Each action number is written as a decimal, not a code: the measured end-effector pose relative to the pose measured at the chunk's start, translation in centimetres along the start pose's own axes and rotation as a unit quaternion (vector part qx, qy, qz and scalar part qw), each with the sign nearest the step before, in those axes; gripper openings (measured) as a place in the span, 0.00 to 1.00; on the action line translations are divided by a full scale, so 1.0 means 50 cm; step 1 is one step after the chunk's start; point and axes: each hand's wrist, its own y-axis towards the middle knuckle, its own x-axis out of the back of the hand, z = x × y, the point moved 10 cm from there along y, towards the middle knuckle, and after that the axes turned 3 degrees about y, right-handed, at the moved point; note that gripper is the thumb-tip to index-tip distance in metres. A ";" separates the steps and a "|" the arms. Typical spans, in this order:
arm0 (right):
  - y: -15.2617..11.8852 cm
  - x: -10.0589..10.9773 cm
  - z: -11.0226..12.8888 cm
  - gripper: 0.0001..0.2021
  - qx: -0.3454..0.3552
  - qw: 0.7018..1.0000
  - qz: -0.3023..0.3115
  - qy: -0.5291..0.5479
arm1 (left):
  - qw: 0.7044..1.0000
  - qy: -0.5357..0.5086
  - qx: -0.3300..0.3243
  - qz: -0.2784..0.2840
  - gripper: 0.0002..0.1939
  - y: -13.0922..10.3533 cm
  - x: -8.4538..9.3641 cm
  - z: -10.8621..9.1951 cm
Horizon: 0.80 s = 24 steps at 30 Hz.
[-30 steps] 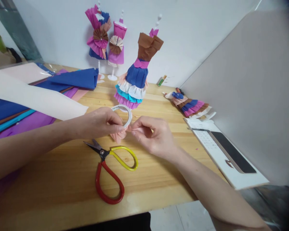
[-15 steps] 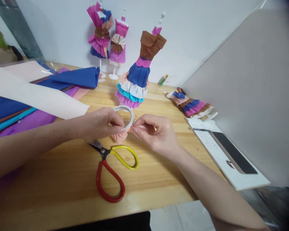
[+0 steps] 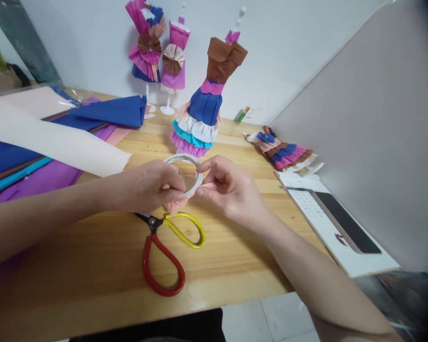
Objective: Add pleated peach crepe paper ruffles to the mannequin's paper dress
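My left hand (image 3: pixel 150 186) grips a roll of white tape (image 3: pixel 199 178) between thumb and fingers. Gathered peach crepe paper (image 3: pixel 176 205) hangs just under the roll, against my left fingertips. My right hand (image 3: pixel 233 190) pinches a narrow end of the peach paper at the roll's right side, its index finger touching the ring. Below the hands lie scissors (image 3: pixel 153 222) with one red and one yellow handle, their blades partly hidden by my left hand.
Small dress forms in crepe paper stand at the back, the nearest with a brown top (image 3: pixel 223 61). Coloured paper sheets (image 3: pixel 107 113) lie left. A paper dress (image 3: pixel 283 153) and a white board (image 3: pixel 314 213) are at the right.
My right index finger has lifted from its pinch onto the tape ring. The ring is tilted slightly more to the right, and my left hand now covers the scissor tips.
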 end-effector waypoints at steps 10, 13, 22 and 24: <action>0.002 -0.024 -0.005 0.03 -0.044 0.998 0.047 0.014 | 0.997 -0.019 0.025 0.068 0.14 -0.003 -0.002 0.004; 0.000 -0.030 -0.018 0.05 -0.084 0.991 0.058 0.083 | 0.992 -0.097 0.027 0.079 0.12 -0.002 0.001 0.005; -0.009 -0.063 -0.027 0.04 -0.087 0.989 0.083 0.082 | 0.955 -0.265 0.081 0.102 0.17 0.002 -0.039 0.042; -0.008 -0.061 -0.020 0.03 -0.064 0.994 0.073 0.054 | 0.958 -0.247 0.073 0.124 0.20 0.000 -0.048 0.033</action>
